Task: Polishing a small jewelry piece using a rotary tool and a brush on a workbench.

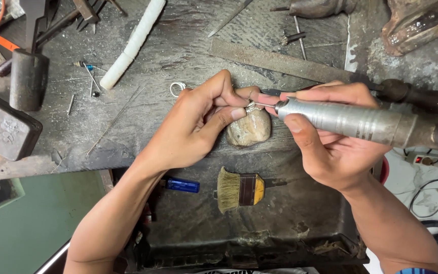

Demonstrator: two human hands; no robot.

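My left hand (pixel 198 124) pinches a small silver ring (pixel 251 106) between thumb and fingertips, resting it on a smooth tan stone (pixel 249 131) at the bench's edge. My right hand (pixel 330 147) grips a grey metal rotary handpiece (pixel 351 122), held level, its thin bit touching the ring. Both hands meet just above the stone.
A long flat file (pixel 280 63) lies behind the hands. A white wrapped rod (pixel 133 43), a dark hammer head (pixel 26 78), a metal block (pixel 3 129) and loose wires sit at the left. Below, a short brush (pixel 239 189) and a blue lighter (pixel 181 184) lie in the tray.
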